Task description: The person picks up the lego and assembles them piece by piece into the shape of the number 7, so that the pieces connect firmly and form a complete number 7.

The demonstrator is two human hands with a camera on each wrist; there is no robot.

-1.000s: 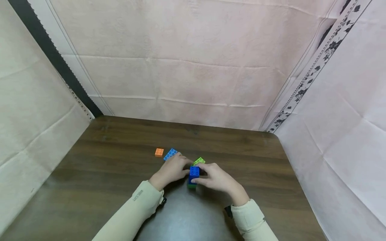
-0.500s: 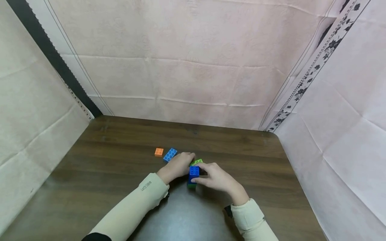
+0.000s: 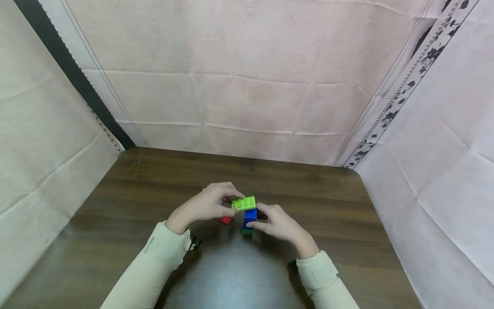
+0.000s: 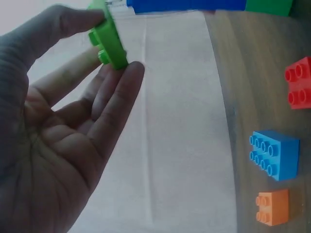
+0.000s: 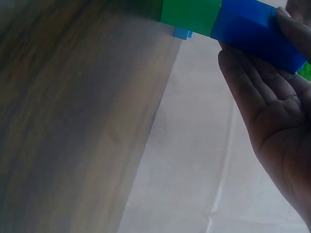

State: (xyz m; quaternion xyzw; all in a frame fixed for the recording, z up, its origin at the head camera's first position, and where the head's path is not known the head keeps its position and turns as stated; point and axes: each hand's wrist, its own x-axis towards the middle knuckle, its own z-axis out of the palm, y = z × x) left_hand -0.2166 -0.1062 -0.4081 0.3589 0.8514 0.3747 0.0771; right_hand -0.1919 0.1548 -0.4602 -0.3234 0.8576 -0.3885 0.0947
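Observation:
In the head view, a stack of toy building bricks stands at the middle of the table: dark blue (image 3: 250,219) on top of a green brick (image 3: 247,232). My right hand (image 3: 281,225) grips the blue part from the right, thumb in front, fingers behind; the right wrist view shows this blue block (image 5: 257,36) between thumb and fingers. A lime-green brick (image 3: 244,203), studs up, is pinched at its left end by my left hand (image 3: 208,201). Its right end overlaps the top of the stack in this view. The left wrist view shows thumb and fingertips on the lime brick (image 4: 112,46).
A red brick (image 3: 225,220) lies just left of the stack. Farther left are a light blue brick (image 4: 275,156) and a small orange brick (image 4: 273,208), largely hidden behind my left hand in the head view. Pale cloth walls (image 3: 239,107) enclose the wooden table (image 3: 115,240).
My left hand reached behind the stack, took hold of the lime brick, then drew it up and left to the stack's top. The right hand stays on the stack.

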